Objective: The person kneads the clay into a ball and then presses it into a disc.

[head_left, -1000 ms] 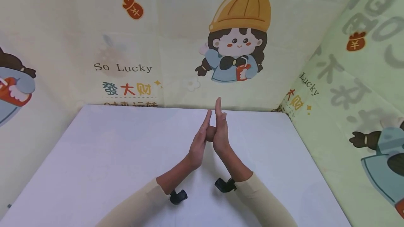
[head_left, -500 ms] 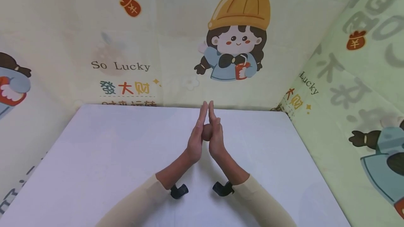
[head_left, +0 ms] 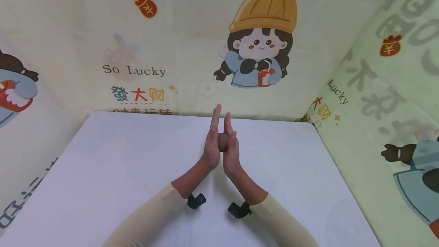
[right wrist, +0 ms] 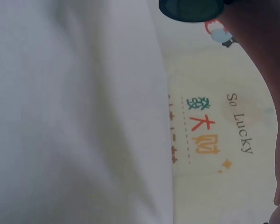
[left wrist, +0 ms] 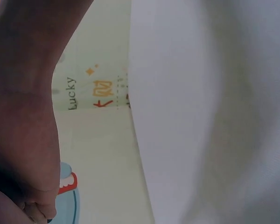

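- We see the left hand [head_left: 211, 144] and the right hand [head_left: 231, 149] held upright just above the middle of the head view, palms facing each other and fingers straight, pointing toward the top of the frame.
- Between the two palms we see a small brown lump [head_left: 223, 142], pressed from both sides; both hands touch it, and only its near face shows.
- The fingertips of the left hand reach a little higher in the frame than those of the right hand.
- The heels of the two hands sit close together below the lump; we cannot tell whether they touch.
- The hands are raised over a white table [head_left: 103, 186] that fills the lower half of the head view.
- Cream sleeves [head_left: 151, 220] cover both forearms at the bottom centre, each with a black wrist mount [head_left: 196, 200] showing near the cuff.
- Behind the table hangs a printed backdrop [head_left: 192, 29] with a cartoon girl in an orange hat [head_left: 262, 8] at upper centre and the words "So Lucky" at centre left.
- In the left wrist view we see the hand's edge [left wrist: 23, 116] along the left side, the table to the right.
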